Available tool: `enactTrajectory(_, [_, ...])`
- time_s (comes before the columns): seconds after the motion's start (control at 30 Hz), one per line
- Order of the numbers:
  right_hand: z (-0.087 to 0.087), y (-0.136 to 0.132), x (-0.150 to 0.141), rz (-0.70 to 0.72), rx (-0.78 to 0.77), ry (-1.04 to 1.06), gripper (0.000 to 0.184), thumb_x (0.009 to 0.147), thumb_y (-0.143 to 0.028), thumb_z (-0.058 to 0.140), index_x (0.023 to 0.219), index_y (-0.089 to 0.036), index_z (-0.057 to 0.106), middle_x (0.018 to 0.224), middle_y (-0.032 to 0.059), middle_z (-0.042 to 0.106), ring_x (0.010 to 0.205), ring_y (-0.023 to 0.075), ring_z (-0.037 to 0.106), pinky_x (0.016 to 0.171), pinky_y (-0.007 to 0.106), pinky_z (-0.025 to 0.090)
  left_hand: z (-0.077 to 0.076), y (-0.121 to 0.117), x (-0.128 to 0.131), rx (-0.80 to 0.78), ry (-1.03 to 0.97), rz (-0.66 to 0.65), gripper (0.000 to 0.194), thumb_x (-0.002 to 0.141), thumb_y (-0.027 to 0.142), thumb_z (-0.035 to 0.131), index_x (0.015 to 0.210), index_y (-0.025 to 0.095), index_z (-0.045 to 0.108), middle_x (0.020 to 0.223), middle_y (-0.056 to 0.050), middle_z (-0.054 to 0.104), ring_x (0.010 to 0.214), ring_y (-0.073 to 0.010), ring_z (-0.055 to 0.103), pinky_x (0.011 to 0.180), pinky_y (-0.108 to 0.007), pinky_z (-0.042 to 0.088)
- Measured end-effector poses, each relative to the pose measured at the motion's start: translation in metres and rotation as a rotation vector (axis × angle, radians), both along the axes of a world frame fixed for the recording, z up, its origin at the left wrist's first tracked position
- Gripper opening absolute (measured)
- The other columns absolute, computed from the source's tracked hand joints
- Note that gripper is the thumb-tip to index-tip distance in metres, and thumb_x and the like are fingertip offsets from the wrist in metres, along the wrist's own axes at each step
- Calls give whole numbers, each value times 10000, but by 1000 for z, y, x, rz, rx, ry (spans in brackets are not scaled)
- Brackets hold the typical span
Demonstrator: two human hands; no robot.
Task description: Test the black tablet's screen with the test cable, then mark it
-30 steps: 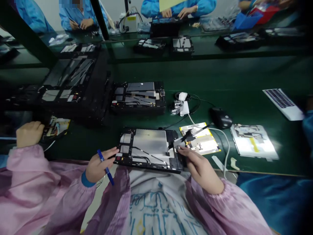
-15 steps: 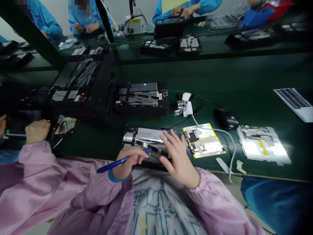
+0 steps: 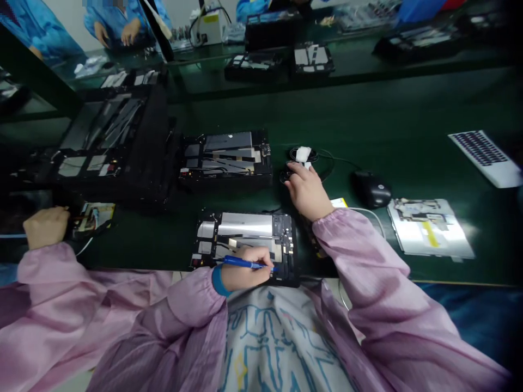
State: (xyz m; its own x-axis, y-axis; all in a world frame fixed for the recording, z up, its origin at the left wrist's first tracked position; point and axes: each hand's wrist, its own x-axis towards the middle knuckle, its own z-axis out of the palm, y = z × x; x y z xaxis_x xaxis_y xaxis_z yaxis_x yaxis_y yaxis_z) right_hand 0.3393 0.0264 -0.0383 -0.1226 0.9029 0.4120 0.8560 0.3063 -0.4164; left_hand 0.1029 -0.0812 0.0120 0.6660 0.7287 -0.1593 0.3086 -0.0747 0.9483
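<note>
My left hand (image 3: pixel 247 268), with a blue band at the wrist, grips a slim blue pen-shaped tool (image 3: pixel 239 262). The tool's tip is over the lower right part of an opened tablet (image 3: pixel 247 226), whose silver plates and dark circuit parts lie face up in front of me. My right hand (image 3: pixel 308 190) reaches beyond the tablet to a small cluster of cables with a white plug (image 3: pixel 303 154). Its fingers are curled down over the near part of that cluster, and what lies under them is hidden. Beneath my right forearm, a yellow-edged panel (image 3: pixel 339 202) is mostly covered.
Stacked opened devices (image 3: pixel 226 158) stand behind the tablet, with a taller stack (image 3: pixel 110 125) to the left. A black mouse (image 3: pixel 371 189), a silver panel (image 3: pixel 433 228) and a white keyboard (image 3: pixel 484 158) lie to the right. A co-worker's hand (image 3: pixel 47 226) is at far left.
My right hand has moved from above the tablet up to the cable cluster. My left hand has shifted right, bringing the blue tool lower over the tablet. The view has tilted down.
</note>
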Motion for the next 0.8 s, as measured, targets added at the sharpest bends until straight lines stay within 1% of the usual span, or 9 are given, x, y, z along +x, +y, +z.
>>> enactTrajectory(0.13, [-3,2,2,4,57,74,259,941,-272,351,901,-161,582,1226,176,584,1152,275,526,1010,464,418,-5,2,4,90,44,-67,46,711,134,538,685,155,570,623,6,586,570,-105,529,563,-211,393])
enactTrajectory(0.3, [-3,4,6,-19,55,37,255,930,-280,370,873,-156,586,1280,189,537,1140,294,526,982,470,428,-9,2,3,153,59,-108,62,712,117,529,678,160,559,637,9,582,591,-108,541,584,-217,393])
enactTrajectory(0.4, [1,10,7,-50,21,40,238,917,-250,380,851,-155,588,1208,187,587,1104,308,548,963,500,431,-10,2,3,113,28,-102,56,703,127,549,658,162,551,631,1,600,593,-113,560,565,-216,401])
enactTrajectory(0.47, [9,7,4,-46,5,60,220,909,-244,400,840,-157,590,1186,186,595,1092,313,555,956,514,431,-11,1,0,15,-63,-23,54,726,154,556,676,162,538,608,1,600,548,-105,556,528,-209,410])
enactTrajectory(0.53, [21,-7,-4,-8,26,108,199,906,-266,436,838,-165,593,1213,183,568,1123,314,537,970,517,421,-11,0,-6,-84,-227,93,81,777,203,552,716,163,516,599,3,598,488,-88,535,475,-197,407])
enactTrajectory(0.6, [33,-33,-18,82,55,200,173,903,-303,486,855,-181,600,1212,161,557,1150,296,522,975,489,428,-11,-2,-15,-110,-398,208,124,829,258,544,761,163,502,622,0,606,457,-73,521,428,-179,389])
enactTrajectory(0.63, [38,-49,-26,160,38,261,154,902,-313,512,874,-193,603,1156,138,582,1116,272,544,952,458,450,-10,-2,-20,-96,-459,258,140,845,277,547,778,163,501,642,-4,615,458,-69,524,412,-170,378])
enactTrajectory(0.7, [45,-82,-41,342,-64,400,111,902,-301,543,896,-209,605,949,80,641,935,212,615,824,366,511,-7,-3,-28,-63,-537,324,152,860,294,556,800,163,507,665,-7,624,466,-66,533,394,-157,364])
enactTrajectory(0.8, [48,-119,-58,400,-179,514,69,902,-255,559,921,-218,614,836,41,667,803,172,636,731,301,518,-1,-3,-35,-46,-576,334,169,861,308,570,803,161,509,653,-2,622,460,-64,533,386,-153,359])
